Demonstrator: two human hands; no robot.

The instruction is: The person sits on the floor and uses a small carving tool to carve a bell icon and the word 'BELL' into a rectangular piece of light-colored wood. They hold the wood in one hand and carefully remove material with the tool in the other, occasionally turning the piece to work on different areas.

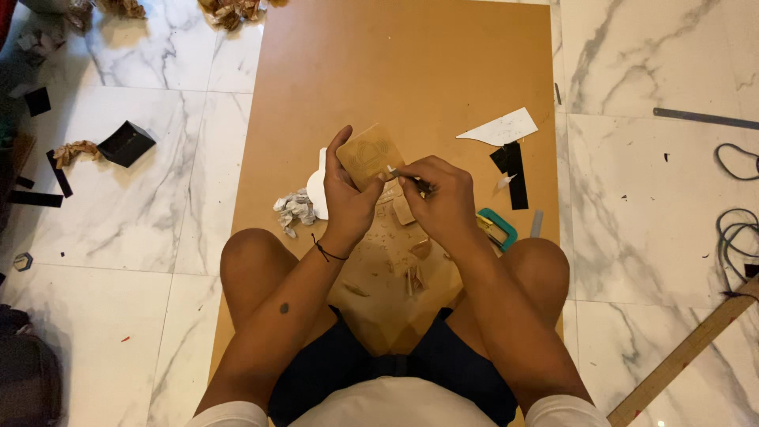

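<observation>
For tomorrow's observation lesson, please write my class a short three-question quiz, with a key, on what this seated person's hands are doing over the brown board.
1. True or false: the left hand holds a small brown piece upright.
2. What does the right hand grip? A) a thin blade-like tool B) a hammer C) a paintbrush
3. Which white thing lies on the brown board, to the right of the hands, beside black strips?

Key
1. True.
2. A; its tip meets the piece's edge.
3. A cut white sheet scrap.
</observation>
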